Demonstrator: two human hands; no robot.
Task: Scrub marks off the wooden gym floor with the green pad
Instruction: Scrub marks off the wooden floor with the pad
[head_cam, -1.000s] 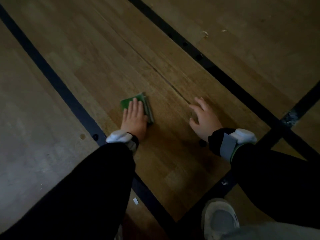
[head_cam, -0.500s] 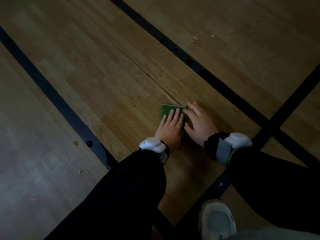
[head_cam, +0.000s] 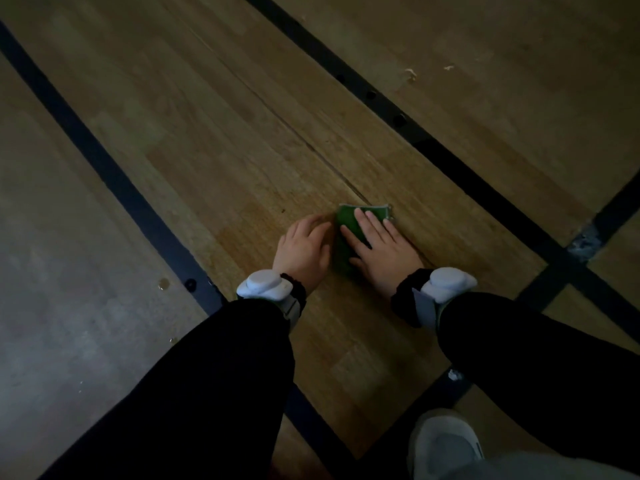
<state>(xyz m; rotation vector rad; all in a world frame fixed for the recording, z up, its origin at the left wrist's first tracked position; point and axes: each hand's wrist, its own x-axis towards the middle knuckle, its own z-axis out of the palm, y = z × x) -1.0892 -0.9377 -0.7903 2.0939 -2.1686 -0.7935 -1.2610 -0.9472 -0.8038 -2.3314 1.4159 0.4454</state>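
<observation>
Pressure should come from the flat palm of the right hand (head_cam: 377, 244), which lies open with fingers spread on top of the green pad (head_cam: 348, 221), pinning it against the wooden gym floor (head_cam: 214, 140) without curling round it. Short strokes along the dark seam (head_cam: 298, 140) that runs up from the pad would likely work best. The left hand (head_cam: 304, 249) rests loosely open just beside the pad, holding nothing. The pad looks thin, rectangular and dark green with a paler frayed edge, lying between two black court lines (head_cam: 104, 168).
</observation>
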